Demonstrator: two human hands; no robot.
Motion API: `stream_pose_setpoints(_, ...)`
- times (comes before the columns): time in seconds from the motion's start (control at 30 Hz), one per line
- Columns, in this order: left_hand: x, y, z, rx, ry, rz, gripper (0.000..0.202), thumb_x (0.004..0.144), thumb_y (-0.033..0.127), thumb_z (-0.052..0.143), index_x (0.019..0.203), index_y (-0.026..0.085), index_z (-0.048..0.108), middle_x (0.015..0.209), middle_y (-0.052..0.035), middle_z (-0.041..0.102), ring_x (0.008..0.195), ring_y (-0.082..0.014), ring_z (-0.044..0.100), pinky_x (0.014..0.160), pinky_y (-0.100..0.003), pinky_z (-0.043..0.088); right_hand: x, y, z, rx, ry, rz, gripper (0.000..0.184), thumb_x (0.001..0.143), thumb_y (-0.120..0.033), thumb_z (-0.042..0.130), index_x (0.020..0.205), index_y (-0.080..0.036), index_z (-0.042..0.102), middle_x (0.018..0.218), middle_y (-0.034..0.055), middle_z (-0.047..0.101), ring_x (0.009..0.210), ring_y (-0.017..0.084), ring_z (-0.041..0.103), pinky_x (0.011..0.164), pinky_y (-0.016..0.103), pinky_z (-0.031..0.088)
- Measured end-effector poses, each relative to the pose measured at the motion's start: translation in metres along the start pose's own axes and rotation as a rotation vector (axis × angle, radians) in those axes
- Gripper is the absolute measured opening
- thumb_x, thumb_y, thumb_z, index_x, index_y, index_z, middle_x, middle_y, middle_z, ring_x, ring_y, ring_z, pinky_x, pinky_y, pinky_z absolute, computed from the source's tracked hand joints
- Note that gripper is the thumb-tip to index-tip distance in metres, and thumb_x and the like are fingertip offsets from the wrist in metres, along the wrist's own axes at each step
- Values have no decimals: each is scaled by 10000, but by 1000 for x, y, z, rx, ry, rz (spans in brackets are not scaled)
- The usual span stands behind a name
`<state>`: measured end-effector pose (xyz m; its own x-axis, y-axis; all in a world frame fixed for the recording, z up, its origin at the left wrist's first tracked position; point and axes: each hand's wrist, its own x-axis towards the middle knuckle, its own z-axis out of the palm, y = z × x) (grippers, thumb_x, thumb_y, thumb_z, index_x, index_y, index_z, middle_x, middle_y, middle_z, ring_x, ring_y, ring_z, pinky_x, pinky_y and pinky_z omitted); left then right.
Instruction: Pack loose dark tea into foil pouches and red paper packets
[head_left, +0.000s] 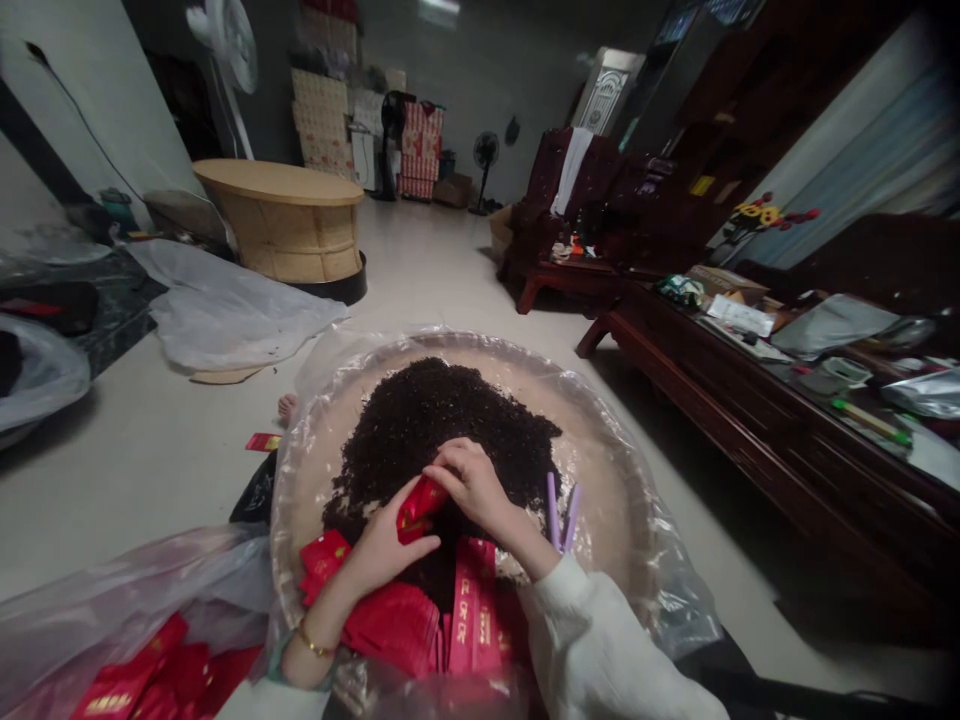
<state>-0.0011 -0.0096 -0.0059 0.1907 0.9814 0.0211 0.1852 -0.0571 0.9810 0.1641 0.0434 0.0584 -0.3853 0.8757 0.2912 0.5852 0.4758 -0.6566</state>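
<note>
The left hand's (390, 535) grip clasps a red packet (421, 505) over the near part of a heap of dark loose leaves (442, 400); the right hand's (474, 485) fingertips touch its far end, whether pinching I cannot tell. Plenty of leaf lies unpacked; flat red sleeves (394, 625) fill the near side of the plastic-lined round tray (619, 500), purple tongs (553, 510) at right. Beyond, a pale floor (435, 260) and, right, a cluttered dark wooden table (675, 365).
</note>
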Motion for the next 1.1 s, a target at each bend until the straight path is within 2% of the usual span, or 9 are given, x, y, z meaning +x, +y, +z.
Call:
stream_pose_setpoints(0.17,-1,2,2,126,-112,-126,243,654,316,713,823,143,695,752,-44,738,693,-215,666,683,-321,536,-3,7,2,47,11,56,215,888,-303,599,699,-200,598,753,16,618,786,165,560,769,302,419)
stream_pose_setpoints(0.27,-1,4,0,124,-146,-132,239,650,368,720,731,147,685,672,-26,716,627,-197,641,610,-287,509,-5,11,1,133,7,105,252,892,-334,585,679,-200,597,730,9,606,742,153,554,725,282,435)
stream_pose_setpoints(0.4,-1,9,-3,29,-107,-139,237,668,370,695,771,157,684,698,-30,730,668,-210,668,651,-316,537,-10,10,-13,191,-12,60,212,860,-404,624,848,-201,688,872,50,651,899,187,570,820,320,454)
stream_pose_setpoints(0.47,-1,11,-4,-32,-96,-150,260,680,371,681,826,156,686,734,-34,740,685,-215,684,684,-342,554,-12,6,-25,224,-107,-9,286,891,-426,574,1037,-206,684,977,68,666,965,195,570,871,339,444)
stream_pose_setpoints(0.57,0,13,-4,-85,-95,-156,340,679,362,684,944,148,677,824,-46,751,689,-219,695,676,-362,568,-11,-2,-42,275,-323,-71,383,858,-464,604,1157,-228,647,1015,52,665,883,178,606,789,296,467)
stream_pose_setpoints(0.67,0,17,-4,-49,-66,-103,395,655,304,706,1017,151,671,931,-56,751,803,-229,694,758,-371,562,-7,-9,-48,197,-472,-108,384,698,-395,781,1034,-230,694,890,10,656,768,160,602,685,243,456)
stream_pose_setpoints(0.8,1,17,-1,30,-109,-54,387,656,264,700,1026,152,678,933,-46,746,870,-226,671,821,-353,535,-3,-15,-39,59,-516,-86,202,644,-237,821,792,-191,690,761,-14,637,691,147,585,620,220,412)
stream_pose_setpoints(1.0,2,11,0,164,-63,-74,437,625,192,688,1059,152,653,926,-26,734,838,-206,659,793,-312,520,-2,-20,-30,129,-571,150,198,686,-114,742,829,-197,633,619,-75,604,534,101,551,540,186,369)
stream_pose_setpoints(1.1,3,11,0,199,-49,-73,482,613,154,682,1093,160,640,947,-27,732,860,-206,656,806,-307,515,1,-20,-30,115,-612,174,159,689,-115,726,805,-176,635,666,-60,611,583,100,554,561,181,370)
